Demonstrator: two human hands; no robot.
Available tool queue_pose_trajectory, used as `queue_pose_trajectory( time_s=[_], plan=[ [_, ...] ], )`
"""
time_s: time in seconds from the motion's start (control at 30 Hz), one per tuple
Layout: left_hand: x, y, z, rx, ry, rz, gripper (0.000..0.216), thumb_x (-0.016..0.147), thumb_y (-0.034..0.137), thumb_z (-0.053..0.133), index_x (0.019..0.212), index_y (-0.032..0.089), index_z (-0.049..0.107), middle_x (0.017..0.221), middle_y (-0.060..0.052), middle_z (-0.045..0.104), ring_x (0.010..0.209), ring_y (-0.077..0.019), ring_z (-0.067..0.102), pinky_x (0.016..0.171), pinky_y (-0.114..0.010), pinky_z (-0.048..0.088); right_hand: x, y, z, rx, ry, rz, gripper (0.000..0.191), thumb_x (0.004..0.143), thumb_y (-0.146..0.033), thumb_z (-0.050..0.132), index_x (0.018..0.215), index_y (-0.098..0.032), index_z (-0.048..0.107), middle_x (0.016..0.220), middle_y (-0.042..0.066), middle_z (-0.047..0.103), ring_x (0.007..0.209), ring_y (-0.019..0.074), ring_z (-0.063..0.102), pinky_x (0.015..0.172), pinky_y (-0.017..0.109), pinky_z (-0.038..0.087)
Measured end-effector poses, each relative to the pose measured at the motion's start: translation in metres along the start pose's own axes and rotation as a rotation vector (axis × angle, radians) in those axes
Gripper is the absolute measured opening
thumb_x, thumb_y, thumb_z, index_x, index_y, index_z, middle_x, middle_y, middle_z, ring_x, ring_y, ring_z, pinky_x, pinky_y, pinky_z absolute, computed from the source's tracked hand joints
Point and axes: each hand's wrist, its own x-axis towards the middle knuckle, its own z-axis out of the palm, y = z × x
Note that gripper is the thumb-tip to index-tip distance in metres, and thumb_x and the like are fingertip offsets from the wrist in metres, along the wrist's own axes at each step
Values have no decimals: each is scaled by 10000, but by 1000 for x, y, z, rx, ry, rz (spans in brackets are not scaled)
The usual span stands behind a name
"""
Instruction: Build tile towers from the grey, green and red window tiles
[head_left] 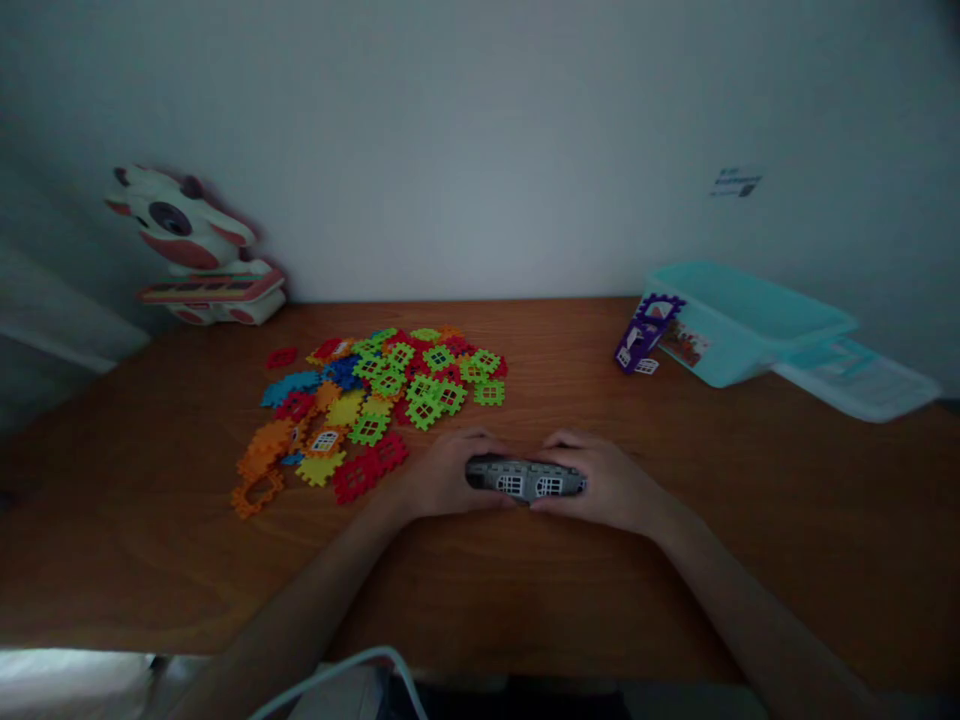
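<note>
Both my hands meet at the middle of the wooden desk (525, 590). Between them sits a grey assembly of interlocking tiles (525, 479) with two white window pieces on its near side. My left hand (442, 478) wraps round its left end, fingers curled. My right hand (607, 485) grips its right end the same way. A heap of flat interlocking plastic tiles (375, 400) in green, red, orange, blue and yellow lies just left of my left hand.
A teal plastic box (739, 325) stands at the back right with its clear lid (862, 380) beside it. A purple tile piece (645, 335) leans against the box. A cow-shaped toy (195, 250) stands against the wall at the back left.
</note>
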Motion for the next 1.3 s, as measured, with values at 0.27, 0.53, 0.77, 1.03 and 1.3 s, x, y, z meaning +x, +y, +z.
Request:
queue_pose_trajectory(
  time_s=[0.27,0.53,0.77,1.03,1.3],
  plan=[
    [-5,-18,-2,3,45,91,518,767,496,828,1196,237,698,1127,-60,682,1045,-215,651,962,-352,517,-6,8,-3,-25,51,39,497,752,-567,813,1105,-222,752,1055,67,717,966,242,674,889,362,507],
    [-8,-21,7,38,141,49,576,826,486,776,1326,258,602,1301,-98,618,1232,-264,582,1088,-444,468,-8,13,-1,-49,126,11,494,766,-583,791,1092,-214,759,1022,67,726,926,233,692,852,359,522],
    [0,-26,14,-397,322,-167,803,781,466,802,1448,234,419,1364,-121,611,1235,-277,616,1067,-479,501,-10,18,4,-16,410,-8,454,769,-552,802,1063,-211,736,1016,78,738,925,238,701,846,363,540],
    [-3,-1,18,-266,190,-125,345,987,476,518,1158,222,677,1220,-71,721,1152,-254,662,1028,-418,525,-10,11,7,84,479,9,466,811,-517,776,1137,-200,670,1087,92,737,1001,246,684,900,389,536],
    [-6,5,22,-152,192,-73,361,1002,480,492,1222,239,646,1195,-67,723,1099,-246,670,1009,-395,531,-13,6,0,39,445,-108,546,802,-300,722,1315,-216,559,1209,106,696,1084,266,647,948,426,522]
  ],
)
